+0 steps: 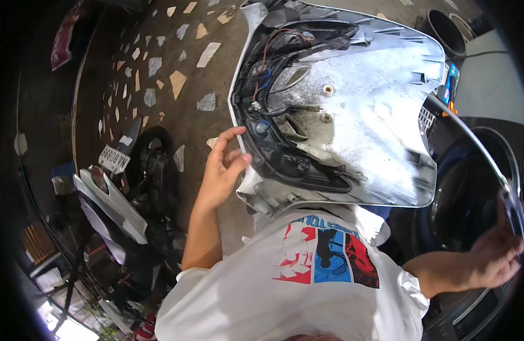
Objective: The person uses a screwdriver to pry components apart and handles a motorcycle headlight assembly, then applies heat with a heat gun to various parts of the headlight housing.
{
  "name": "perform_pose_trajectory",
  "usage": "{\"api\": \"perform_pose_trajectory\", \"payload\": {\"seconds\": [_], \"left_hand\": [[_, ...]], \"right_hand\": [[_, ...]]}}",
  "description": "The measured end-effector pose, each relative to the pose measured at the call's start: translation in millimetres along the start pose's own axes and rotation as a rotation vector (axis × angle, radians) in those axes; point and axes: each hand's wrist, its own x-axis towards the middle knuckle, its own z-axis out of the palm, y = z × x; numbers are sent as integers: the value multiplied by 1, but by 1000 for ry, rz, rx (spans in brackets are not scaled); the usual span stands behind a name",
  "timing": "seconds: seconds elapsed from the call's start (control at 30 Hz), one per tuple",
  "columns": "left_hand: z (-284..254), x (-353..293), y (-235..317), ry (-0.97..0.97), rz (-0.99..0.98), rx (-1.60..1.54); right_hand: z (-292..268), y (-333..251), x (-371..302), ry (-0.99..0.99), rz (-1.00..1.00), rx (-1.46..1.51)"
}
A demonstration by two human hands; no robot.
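A large scooter front panel is turned with its inner side up before me, pale silver-grey and smudged with dirt. Along its left side runs a dark headlamp unit with red and blue wires. My left hand pinches the panel's left rim between thumb and fingers. Far out at the right, my right hand is closed on the dark handle at the end of a curved grey tube. The picture's dark rim hides part of this handle, and its exact kind does not show.
A white motorcycle stands at the left. The dark floor is set with broken tile pieces. A dark bucket and a blue-and-orange package are beyond the panel, at right. A big dark round tub is beside my right arm.
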Motion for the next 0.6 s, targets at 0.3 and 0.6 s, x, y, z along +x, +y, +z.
{"api": "perform_pose_trajectory", "payload": {"seconds": [0.3,0.6], "left_hand": [[20,-8,-13,28,-158,-317],[36,-6,-25,97,-63,-318]], "right_hand": [[158,-42,-86,-270,397,889],[165,-35,-104,-495,119,894]]}}
